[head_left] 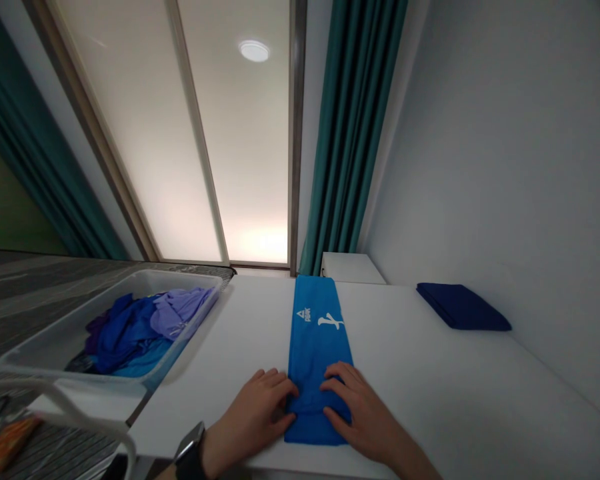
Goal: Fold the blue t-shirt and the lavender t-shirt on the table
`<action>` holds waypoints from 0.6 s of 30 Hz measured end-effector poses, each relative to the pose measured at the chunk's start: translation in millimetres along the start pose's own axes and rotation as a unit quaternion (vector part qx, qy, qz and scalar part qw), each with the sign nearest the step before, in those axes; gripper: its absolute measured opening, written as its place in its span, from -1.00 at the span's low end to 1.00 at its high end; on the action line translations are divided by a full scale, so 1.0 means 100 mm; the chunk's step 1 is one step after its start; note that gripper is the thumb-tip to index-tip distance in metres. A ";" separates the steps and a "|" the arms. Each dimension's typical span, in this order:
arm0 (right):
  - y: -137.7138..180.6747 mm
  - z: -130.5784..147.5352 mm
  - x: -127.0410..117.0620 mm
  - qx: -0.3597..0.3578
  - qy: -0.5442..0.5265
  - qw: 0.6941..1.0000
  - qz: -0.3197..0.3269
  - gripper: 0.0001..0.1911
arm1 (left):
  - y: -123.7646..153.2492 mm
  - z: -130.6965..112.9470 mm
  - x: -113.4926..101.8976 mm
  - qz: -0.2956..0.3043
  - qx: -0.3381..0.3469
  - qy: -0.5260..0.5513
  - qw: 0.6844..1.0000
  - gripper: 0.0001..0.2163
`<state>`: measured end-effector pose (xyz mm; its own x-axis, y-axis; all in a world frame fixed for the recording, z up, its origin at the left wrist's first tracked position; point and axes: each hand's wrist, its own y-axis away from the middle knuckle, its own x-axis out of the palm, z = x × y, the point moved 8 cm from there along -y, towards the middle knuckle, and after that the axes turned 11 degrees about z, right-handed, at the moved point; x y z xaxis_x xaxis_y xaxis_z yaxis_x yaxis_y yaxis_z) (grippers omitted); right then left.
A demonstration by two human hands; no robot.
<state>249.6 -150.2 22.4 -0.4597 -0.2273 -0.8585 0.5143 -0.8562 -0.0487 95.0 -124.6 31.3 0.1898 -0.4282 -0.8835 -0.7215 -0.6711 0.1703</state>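
Observation:
A bright blue garment, likely a T-shirt [316, 357], lies folded into a long narrow strip on the white table [405, 393]. White print, a small logo and a figure, shows on its far half. At the strip's left edge, near its close end, my left hand [257, 410] touches the cloth with thumb and fingertips apart. My right hand [357, 413] rests on the right side of the same strip, fingers spread and bent, thumb on the fabric. A crosswise fold line runs between the two hands. On my left wrist is a dark watch [190, 450].
A clear plastic bin [45, 347] at the left holds a heap of blue and purple clothes [130, 333]. One dark blue folded cloth [463, 307] lies on the right, by the wall. A white cabinet [353, 268] stands behind the table, and a pale curved bar [75, 410] crosses the lower left.

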 end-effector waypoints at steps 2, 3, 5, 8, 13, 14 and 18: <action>0.01 0.00 0.00 -0.003 0.005 1.000 -0.006 -0.71 | 0.00 -0.01 0.04 -0.017 0.006 -0.034 0.999 -0.78; 0.01 0.00 0.00 -0.004 0.006 1.000 -0.008 -0.71 | 0.00 -0.02 0.07 -0.021 0.010 -0.044 0.999 -0.77; 0.01 0.01 0.00 -0.003 0.008 1.000 -0.011 -0.71 | -0.01 -0.03 0.11 -0.019 0.013 -0.053 0.998 -0.77; 0.01 0.02 0.00 0.000 0.009 1.000 -0.010 -0.71 | -0.02 -0.05 0.13 -0.015 0.010 -0.056 0.998 -0.82; 0.02 0.03 -0.01 -0.002 0.006 1.000 -0.010 -0.70 | -0.02 0.00 0.09 -0.029 -0.036 0.039 0.998 -0.82; 0.02 0.03 -0.01 -0.003 0.005 1.000 -0.010 -0.70 | -0.01 0.03 0.09 -0.026 -0.046 0.072 0.996 -0.82; 0.02 0.00 0.00 0.000 0.007 1.000 -0.009 -0.70 | 0.02 0.10 0.11 -0.004 -0.063 0.132 0.989 -0.87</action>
<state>250.3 -152.3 22.5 -0.4575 -0.2058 -0.8651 0.5066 -0.8598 -0.0634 89.1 -125.0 17.8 0.3747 -0.5546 -0.7430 -0.6335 -0.7383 0.2316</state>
